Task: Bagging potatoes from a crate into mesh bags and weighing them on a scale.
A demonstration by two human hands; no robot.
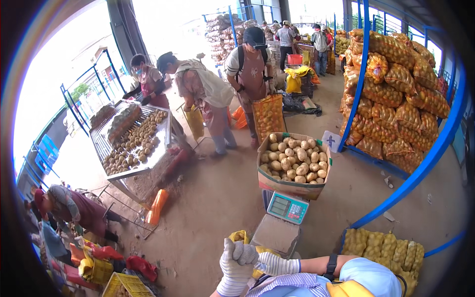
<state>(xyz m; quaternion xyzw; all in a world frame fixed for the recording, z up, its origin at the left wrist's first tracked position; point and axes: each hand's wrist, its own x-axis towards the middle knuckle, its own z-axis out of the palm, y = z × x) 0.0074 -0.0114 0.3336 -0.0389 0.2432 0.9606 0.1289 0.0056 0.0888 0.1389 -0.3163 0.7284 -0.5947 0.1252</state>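
My left hand (237,261), in a white striped glove, is curled at the bottom centre. Close beside it is my right hand (276,263), gloved the same way, its fingers partly hidden behind the other hand. A yellow mesh bag (239,236) with potatoes shows just behind both hands; whether either grips it is unclear. Beyond them is a platform scale (276,234) with a teal display unit (288,208). An open cardboard box (289,185) full of potatoes (297,157) stands behind the display.
Several people work around a slatted metal sorting table (143,165) with potatoes. A person holds an orange mesh sack (268,117). Stacked potato sacks (397,96) stand behind a blue metal frame (419,185). Yellow potato bags (382,248) lie at lower right, a yellow crate (128,284) at lower left.
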